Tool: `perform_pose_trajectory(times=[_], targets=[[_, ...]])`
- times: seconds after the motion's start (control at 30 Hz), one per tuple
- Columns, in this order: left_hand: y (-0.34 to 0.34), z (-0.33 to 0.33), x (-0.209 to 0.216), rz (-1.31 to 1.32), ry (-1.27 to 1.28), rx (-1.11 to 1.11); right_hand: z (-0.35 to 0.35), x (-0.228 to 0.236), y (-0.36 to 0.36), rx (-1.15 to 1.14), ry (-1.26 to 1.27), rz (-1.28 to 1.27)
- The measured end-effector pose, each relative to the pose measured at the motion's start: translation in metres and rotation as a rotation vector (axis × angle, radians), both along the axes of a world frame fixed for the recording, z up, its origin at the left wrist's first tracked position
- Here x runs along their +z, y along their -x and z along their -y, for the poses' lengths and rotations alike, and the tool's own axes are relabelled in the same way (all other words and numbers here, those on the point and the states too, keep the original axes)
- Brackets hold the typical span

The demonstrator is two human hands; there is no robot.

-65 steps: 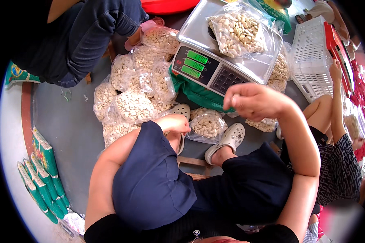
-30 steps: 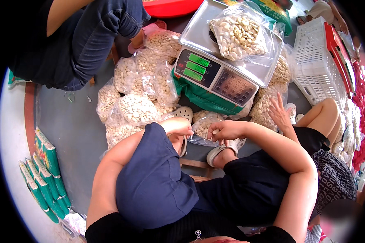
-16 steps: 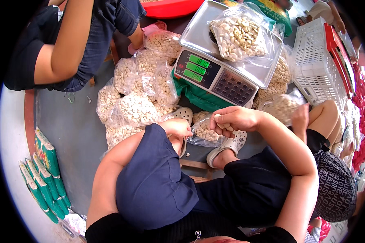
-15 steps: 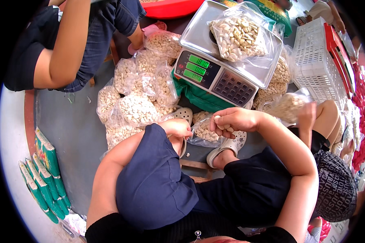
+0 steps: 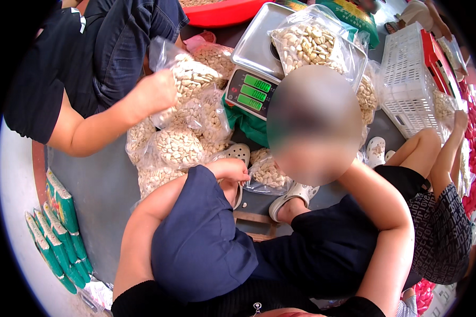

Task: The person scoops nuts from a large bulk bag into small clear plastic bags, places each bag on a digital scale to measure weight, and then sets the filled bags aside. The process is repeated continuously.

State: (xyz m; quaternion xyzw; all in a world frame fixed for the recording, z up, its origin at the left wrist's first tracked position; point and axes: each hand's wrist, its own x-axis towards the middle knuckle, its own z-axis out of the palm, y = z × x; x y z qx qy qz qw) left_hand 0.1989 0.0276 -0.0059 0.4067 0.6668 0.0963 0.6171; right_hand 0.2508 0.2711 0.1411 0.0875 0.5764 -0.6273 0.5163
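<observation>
Left hand [image 5: 229, 169]: fingers curled, near the floor bag [image 5: 269, 172]; we cannot tell whether it grasps anything.
Right hand [image 5: 308, 158]: blurred, in front of the scale [image 5: 263, 42]; its state we cannot tell.
Seed bag [image 5: 307, 47]: lying on the scale; our bumping the pan could slide it off.
Floor bag: between our clogs [image 5: 297, 196]; stepping inward could split its film.
</observation>
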Motion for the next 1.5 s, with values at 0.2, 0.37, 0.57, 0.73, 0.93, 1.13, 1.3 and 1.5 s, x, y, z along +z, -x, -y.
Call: perform_pose_trajectory(times=[0.2, 0.37, 0.57, 0.73, 0.93, 1.13, 1.3, 1.5], targets=[[-0.001, 0.001, 0.013, -0.065, 0.046, -0.019, -0.035, 0.091, 0.061, -0.952, 0.365, 0.011], [-0.003, 0.0, 0.019, -0.022, 0.025, -0.02, -0.04, 0.07, 0.053, -0.884, 0.321, 0.051], [-0.004, 0.008, 0.014, 0.021, 0.022, 0.018, -0.027, 0.064, 0.023, -0.569, 0.19, 0.135], [-0.001, 0.002, 0.009, 0.032, 0.015, 0.036, -0.033, 0.069, 0.024, -0.57, 0.239, 0.079], [0.0, 0.005, 0.004, 0.033, 0.018, 0.025, -0.037, 0.076, 0.032, -0.612, 0.257, -0.012], [-0.003, 0.011, 0.008, 0.027, -0.006, 0.023, -0.045, 0.11, 0.076, -1.117, 0.263, -0.397], [-0.005, 0.004, 0.014, 0.083, -0.011, 0.054, -0.045, 0.091, 0.054, -1.069, 0.214, -0.201], [-0.004, 0.009, 0.014, 0.111, -0.024, 0.031, -0.045, 0.085, 0.039, -0.734, 0.486, -0.12]])
